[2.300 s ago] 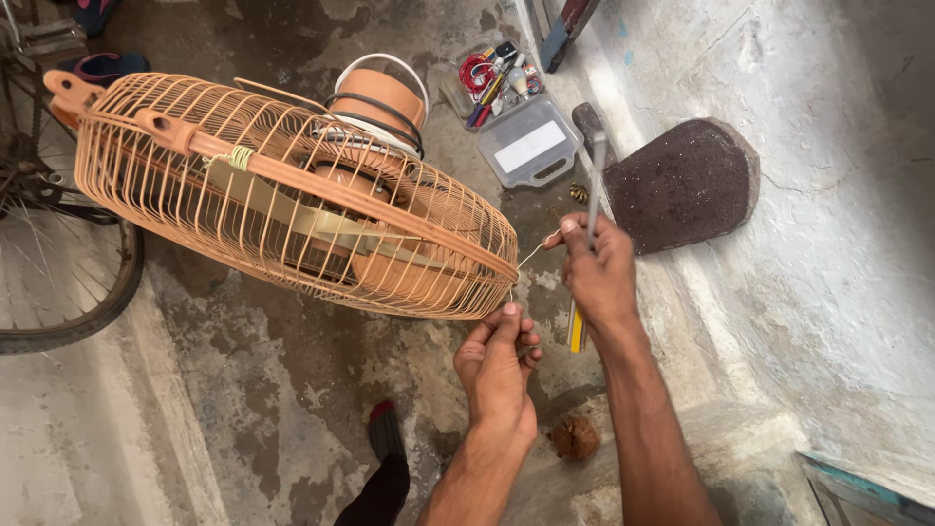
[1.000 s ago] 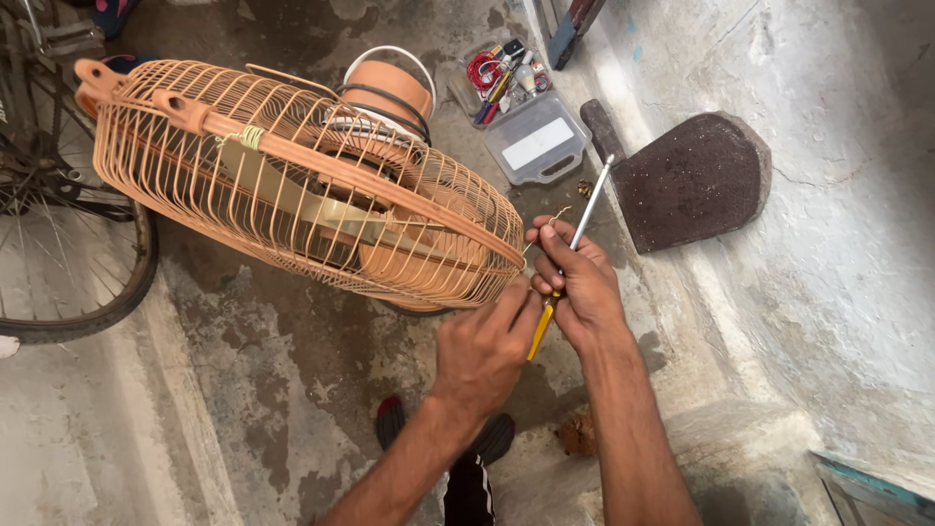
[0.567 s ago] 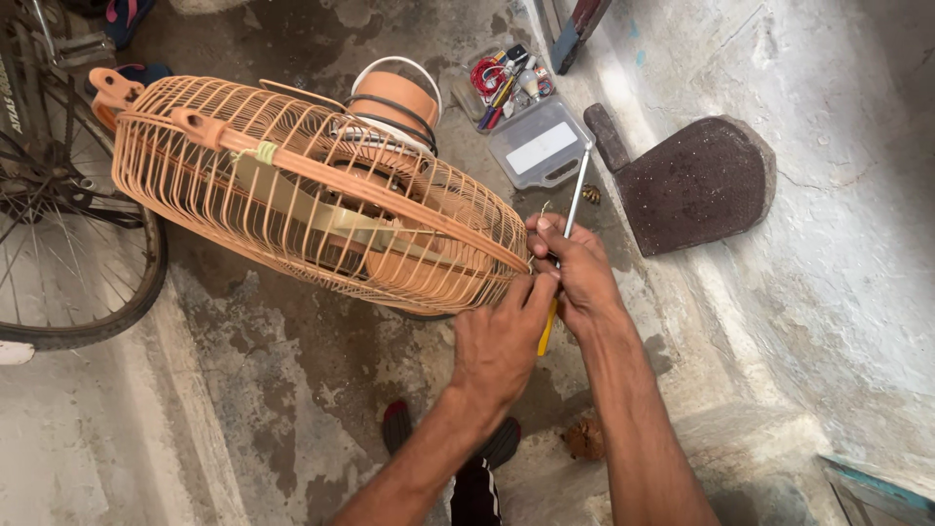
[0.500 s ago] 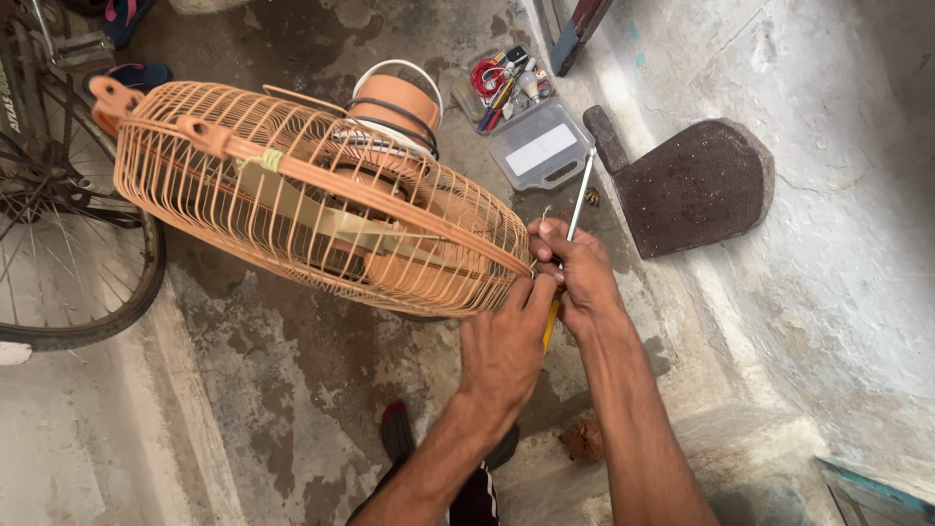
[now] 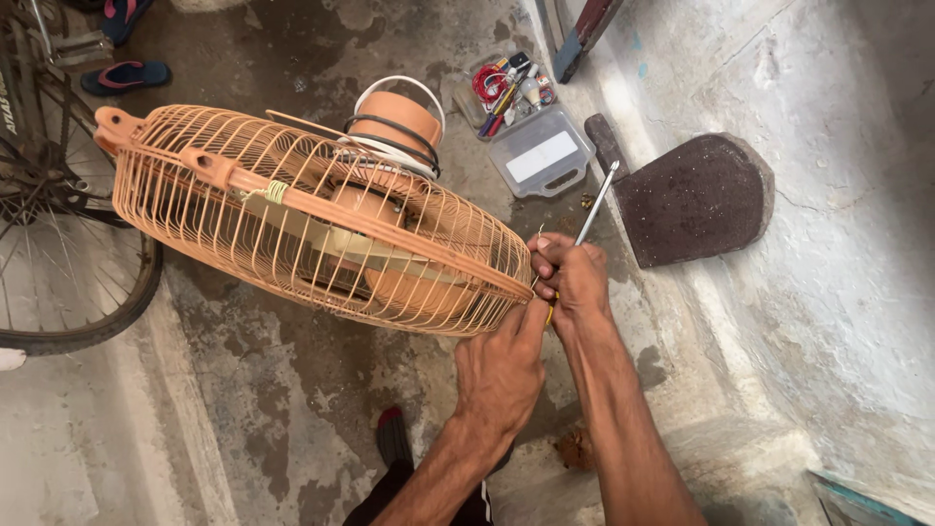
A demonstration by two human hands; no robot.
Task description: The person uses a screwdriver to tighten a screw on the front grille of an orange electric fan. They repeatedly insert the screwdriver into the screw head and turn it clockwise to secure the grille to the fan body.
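Head view: we look down on a round orange wire-cage fan guard [image 5: 312, 239] lying tilted on the stained concrete floor [image 5: 243, 409], its orange motor housing [image 5: 394, 117] behind it. Our left hand [image 5: 502, 375] is closed on the near rim of the guard, fingers pressed against the wires. Our right hand [image 5: 575, 278] is closed around a screwdriver with a slim metal shaft and yellow handle [image 5: 594, 209], touching the guard's rim at its right edge; the shaft points up and away. Beyond lie an open clear plastic box of small parts [image 5: 541, 156] and a dark flat shovel-shaped slab [image 5: 696, 200]. A bicycle wheel [image 5: 58, 273] stands at left.
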